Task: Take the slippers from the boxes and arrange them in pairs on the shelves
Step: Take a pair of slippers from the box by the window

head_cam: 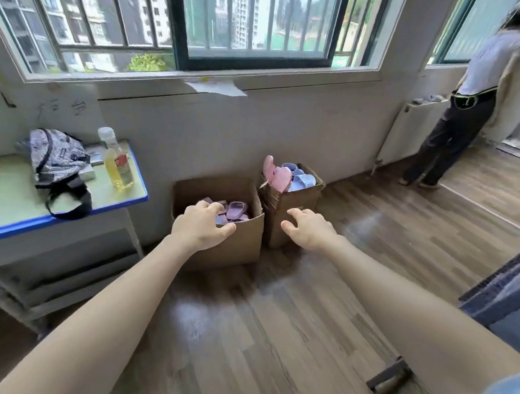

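Observation:
Two open cardboard boxes stand on the wooden floor against the wall under the window. The left box [240, 243] holds several purple slippers [234, 210]. The right box [295, 201] is heaped with pink slippers [277, 173] and pale blue slippers [301, 181]. My left hand [201, 225] reaches over the near rim of the left box, fingers loosely curved, holding nothing. My right hand [310, 227] hovers in front of the right box, fingers relaxed and empty. No shelves are in view.
A green desk with a blue edge [73, 214] stands left, carrying a patterned backpack [55, 159] and bottles [117, 165]. Another person [465, 116] stands at the far right by a white radiator [406, 132]. A dark crate [510, 292] sits at right.

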